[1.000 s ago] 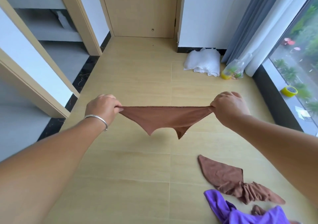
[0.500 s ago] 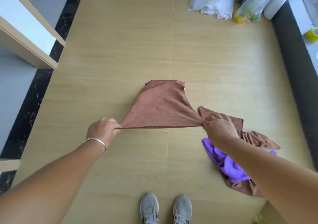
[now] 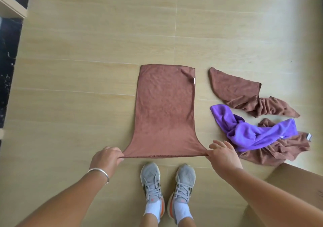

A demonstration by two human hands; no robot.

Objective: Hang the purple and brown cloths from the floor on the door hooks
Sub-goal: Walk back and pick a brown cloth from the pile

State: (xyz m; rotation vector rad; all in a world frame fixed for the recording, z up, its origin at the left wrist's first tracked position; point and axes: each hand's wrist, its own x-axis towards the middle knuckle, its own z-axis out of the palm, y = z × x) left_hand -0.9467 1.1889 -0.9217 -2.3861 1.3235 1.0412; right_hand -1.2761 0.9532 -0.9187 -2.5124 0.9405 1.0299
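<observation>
A brown cloth [image 3: 166,109] lies spread flat on the wooden floor in front of my feet. My left hand [image 3: 106,158] pinches its near left corner and my right hand [image 3: 222,154] pinches its near right corner, stretching the near edge taut. To the right, a purple cloth [image 3: 253,132] lies crumpled over a second brown cloth [image 3: 286,150]. A third brown cloth [image 3: 244,94] lies bunched just beyond them. No door hooks are in view.
My two grey trainers [image 3: 167,183] stand just behind the spread cloth's near edge. A white door frame base [image 3: 12,6] and a black marble strip [image 3: 8,66] run along the far left. A brown cardboard surface [image 3: 297,179] sits at the lower right.
The brown cloth was held stretched in the air, then lowered and laid out flat on the floor. My view tilted down to my feet; both hands kept hold of the corners.
</observation>
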